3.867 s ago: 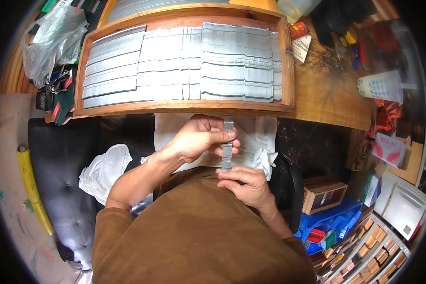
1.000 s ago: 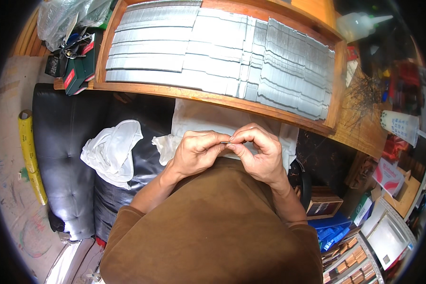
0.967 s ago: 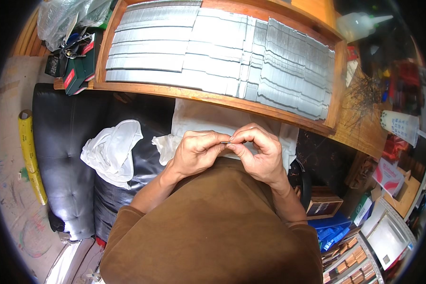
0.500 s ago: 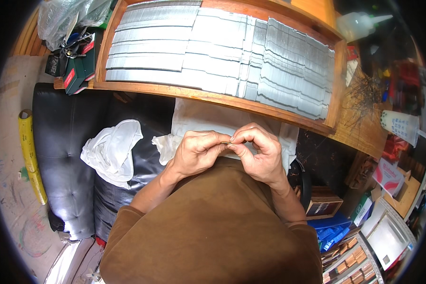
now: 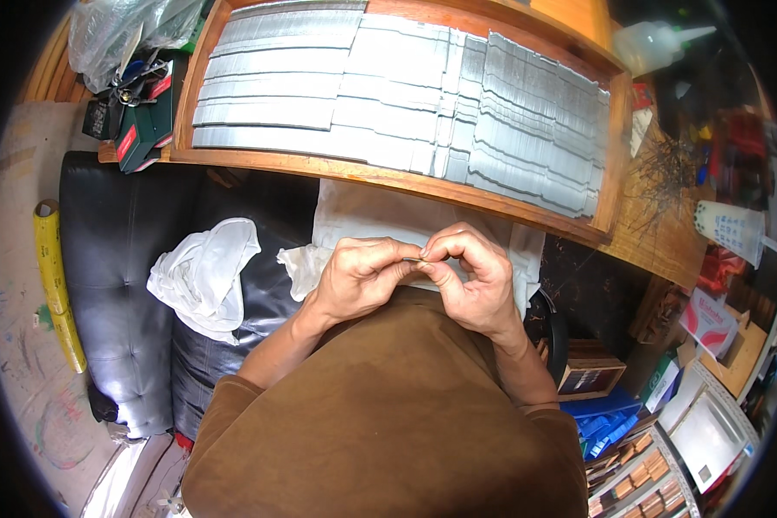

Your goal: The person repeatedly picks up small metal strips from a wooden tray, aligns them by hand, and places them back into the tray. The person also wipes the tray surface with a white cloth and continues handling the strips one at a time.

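My left hand (image 5: 367, 274) and my right hand (image 5: 475, 276) meet in front of my chest, thumb and forefinger pinched on each. Between their fingertips is a small thin piece (image 5: 414, 260), mostly covered, its kind too small to make out. Beyond the hands, a wooden tray (image 5: 388, 177) holds rows of thin silvery-grey strips (image 5: 397, 86), laid side by side and overlapping. A white cloth (image 5: 380, 207) lies under and behind my hands, below the tray's near edge.
A crumpled white cloth (image 5: 205, 281) lies on a black padded seat (image 5: 116, 285) to the left. Dark green boxes (image 5: 151, 125) crowd the tray's left end. On the right are a squeeze bottle (image 5: 656, 47), a pile of thin dark wires (image 5: 665, 177) and a plastic cup (image 5: 729, 229).
Both hands hold almost the same place and pinch. Only the fingertips around the small thin piece have shifted very slightly.
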Motion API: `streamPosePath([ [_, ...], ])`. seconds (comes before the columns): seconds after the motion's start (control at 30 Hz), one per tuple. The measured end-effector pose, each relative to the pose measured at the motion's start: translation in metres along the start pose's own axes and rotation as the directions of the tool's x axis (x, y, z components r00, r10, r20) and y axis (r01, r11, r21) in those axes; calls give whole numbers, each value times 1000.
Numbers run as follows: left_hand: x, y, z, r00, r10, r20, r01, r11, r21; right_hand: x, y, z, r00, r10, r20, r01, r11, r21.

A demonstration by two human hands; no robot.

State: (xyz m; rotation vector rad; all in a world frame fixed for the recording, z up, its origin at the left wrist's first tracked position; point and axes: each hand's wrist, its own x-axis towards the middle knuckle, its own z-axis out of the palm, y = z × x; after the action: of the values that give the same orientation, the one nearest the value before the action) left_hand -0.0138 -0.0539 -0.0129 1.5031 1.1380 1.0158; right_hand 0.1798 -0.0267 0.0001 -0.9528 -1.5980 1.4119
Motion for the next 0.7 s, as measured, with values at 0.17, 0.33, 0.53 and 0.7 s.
streamPosePath([
  [0.17,-1,-1,2,999,-21,-27,20,999,-41,-2,6,2,999,-28,-25,29,999,45],
  [0.33,0,-2,1,999,30,-24,-30,1000,-1,-3,2,5,997,-51,-65,47,998,-49],
  [0.53,-3,-4,-1,1000,17,-1,-16,999,42,4,-1,3,989,-145,-33,140,983,-123],
  [0.7,0,-1,0,1000,15,-10,-15,1000,14,4,-2,4,987,-147,-60,140,984,-111],
])
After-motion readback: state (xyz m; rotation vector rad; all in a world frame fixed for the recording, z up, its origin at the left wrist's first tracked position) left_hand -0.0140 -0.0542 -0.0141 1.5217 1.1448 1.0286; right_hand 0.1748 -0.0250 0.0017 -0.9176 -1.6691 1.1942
